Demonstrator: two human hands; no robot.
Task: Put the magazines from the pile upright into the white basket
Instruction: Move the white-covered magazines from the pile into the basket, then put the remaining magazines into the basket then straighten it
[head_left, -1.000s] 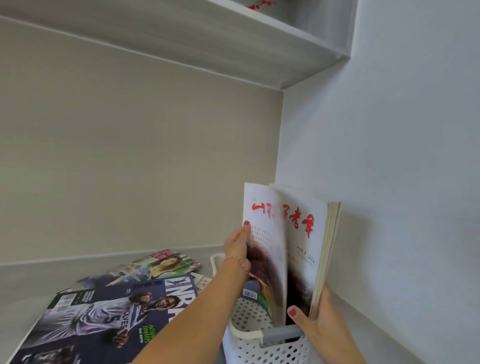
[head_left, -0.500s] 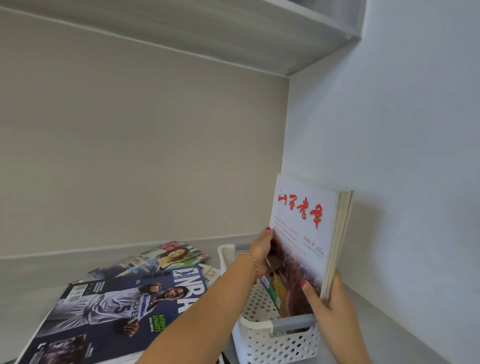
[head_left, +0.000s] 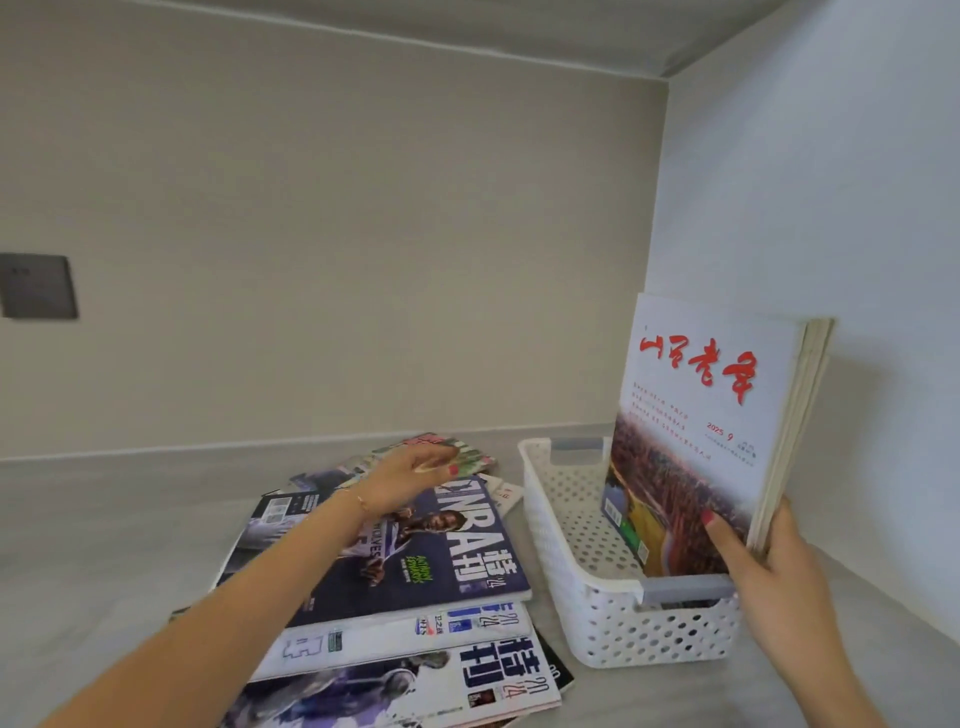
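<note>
A white perforated basket (head_left: 582, 582) with grey handles stands on the grey shelf surface at right. Several magazines stand upright in it against the right wall; the front one is a white magazine with red characters (head_left: 696, 415). My right hand (head_left: 769, 566) grips their near lower edge, thumb on the cover. A loose pile of flat magazines lies to the left, topped by a dark blue NBA magazine (head_left: 415, 551). My left hand (head_left: 410, 478) reaches over the pile's far end, fingers loosely bent above a green-covered magazine (head_left: 467, 452); whether it touches the cover I cannot tell.
A beige back wall and a white side wall meet in the corner behind the basket. A grey switch plate (head_left: 36, 286) is on the back wall at left. The underside of a shelf runs overhead.
My left hand has let go of the upright magazines and moved left over the pile. My right hand stays on the upright magazines. The view has tilted down.
</note>
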